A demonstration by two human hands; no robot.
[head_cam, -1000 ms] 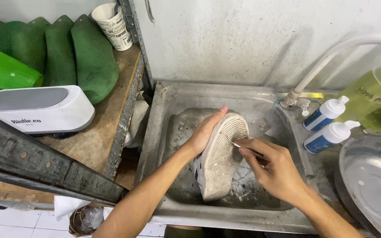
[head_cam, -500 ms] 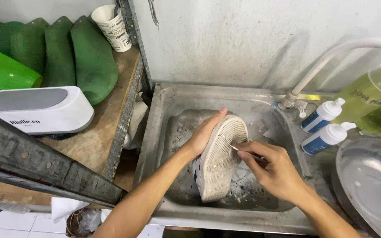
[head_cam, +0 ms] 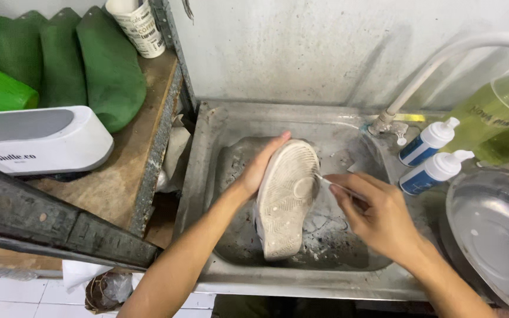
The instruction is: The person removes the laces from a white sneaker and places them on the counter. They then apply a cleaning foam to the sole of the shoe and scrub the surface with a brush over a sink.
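The left hand [head_cam: 263, 168] is closed around the far edge of one white shoe [head_cam: 285, 200], fingers wrapped over its upper rim, holding it sole-up and tilted inside the steel sink [head_cam: 207, 176], with the lower end of the shoe down near the basin floor. The right hand [head_cam: 375, 215] is pinched shut on one thin pointed tool [head_cam: 338, 185], whose tip touches the tread near the right edge of the sole. Count at the work point: one shoe, one tool, two hands. The basin floor under the shoe carries dark grime and white flecks. Behind and right of the basin, one white curved faucet [head_cam: 437, 65] rises from the sink rim. Just right of it stand two white-and-blue pump bottles [head_cam: 428, 141], side by side, and beyond them one large bottle of yellow-green liquid [head_cam: 496, 118], partly cut off by the frame edge. One round steel bowl [head_cam: 493, 229] sits at the right, close beside the right forearm. To the left, a wooden shelf [head_cam: 131, 165] bears one white and grey device [head_cam: 36, 138], four green moulded forms [head_cam: 110, 70] leaning at the wall, and one printed paper cup [head_cam: 139, 26]. A dark metal bar [head_cam: 60, 227] crosses the lower left foreground and hides part of the shelf front.
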